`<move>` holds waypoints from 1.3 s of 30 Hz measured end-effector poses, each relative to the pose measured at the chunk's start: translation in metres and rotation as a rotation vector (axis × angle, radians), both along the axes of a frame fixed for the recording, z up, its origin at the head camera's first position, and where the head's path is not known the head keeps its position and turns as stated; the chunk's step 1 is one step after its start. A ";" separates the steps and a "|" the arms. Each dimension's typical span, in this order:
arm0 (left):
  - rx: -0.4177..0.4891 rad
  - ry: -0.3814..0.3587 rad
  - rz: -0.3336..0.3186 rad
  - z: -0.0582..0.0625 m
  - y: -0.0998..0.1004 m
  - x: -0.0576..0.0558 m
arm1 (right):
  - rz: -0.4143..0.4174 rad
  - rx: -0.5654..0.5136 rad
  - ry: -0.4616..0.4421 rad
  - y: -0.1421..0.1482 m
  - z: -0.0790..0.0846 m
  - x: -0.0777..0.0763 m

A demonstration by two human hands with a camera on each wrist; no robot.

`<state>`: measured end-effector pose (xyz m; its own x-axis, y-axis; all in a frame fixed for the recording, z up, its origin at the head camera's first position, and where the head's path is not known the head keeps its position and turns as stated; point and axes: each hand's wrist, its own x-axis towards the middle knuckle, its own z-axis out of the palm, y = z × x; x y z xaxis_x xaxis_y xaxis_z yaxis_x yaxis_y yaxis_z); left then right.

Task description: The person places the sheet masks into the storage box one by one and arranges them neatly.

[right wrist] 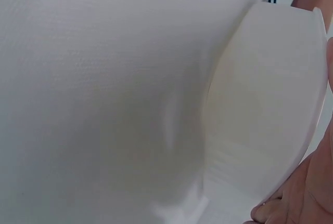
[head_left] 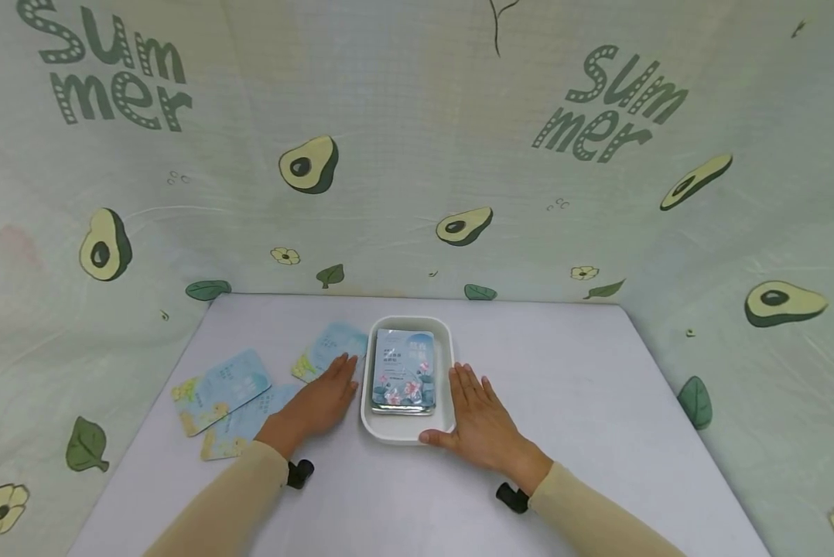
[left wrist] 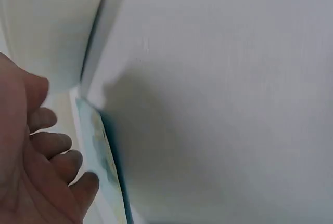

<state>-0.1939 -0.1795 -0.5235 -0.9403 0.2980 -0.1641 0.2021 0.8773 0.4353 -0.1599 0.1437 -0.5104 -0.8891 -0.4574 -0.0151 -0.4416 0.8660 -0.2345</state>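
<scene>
A white tray [head_left: 371, 429] with rounded corners holds a stack of blue sheet mask packets [head_left: 403, 367], the top one printed with pink flowers. Along the tray's right rim lies my right hand [head_left: 483, 425], fingers straight and thumb at the near right corner; the right wrist view shows this hand [right wrist: 307, 193] right at the rim of the tray [right wrist: 260, 104]. On the other side, my left hand [head_left: 323, 402] reaches forward close to the tray's left wall, above loose packets. Its fingers [left wrist: 67, 167] look relaxed in the left wrist view, beside a packet [left wrist: 104, 161].
Left of the tray, a blue and yellow packet [head_left: 222, 391] overlaps another packet [head_left: 243, 425], and a third packet [head_left: 333, 344] lies near the tray's far left corner. White cloth covers the table [head_left: 570, 387]. A printed curtain [head_left: 389, 100] hangs behind it.
</scene>
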 end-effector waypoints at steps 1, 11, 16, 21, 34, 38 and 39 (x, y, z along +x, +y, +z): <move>-0.029 0.032 -0.002 0.001 -0.004 -0.001 | 0.002 0.001 0.003 0.000 0.000 0.000; -0.207 0.045 -0.030 -0.012 -0.022 0.000 | -0.010 0.032 0.011 0.009 0.004 -0.007; -0.274 0.010 0.030 -0.002 0.001 0.010 | -0.018 0.032 0.008 0.010 0.004 -0.009; -0.349 0.135 0.015 0.008 -0.005 0.001 | -0.013 0.023 0.017 0.009 0.003 -0.009; -0.451 0.277 -0.111 0.019 -0.041 -0.080 | -0.003 0.005 0.018 0.003 -0.003 -0.008; -0.502 0.260 -0.104 0.021 -0.039 -0.087 | -0.005 0.008 0.007 0.004 -0.003 -0.007; -0.508 0.254 -0.102 0.022 -0.039 -0.087 | -0.008 0.014 0.005 0.005 -0.003 -0.007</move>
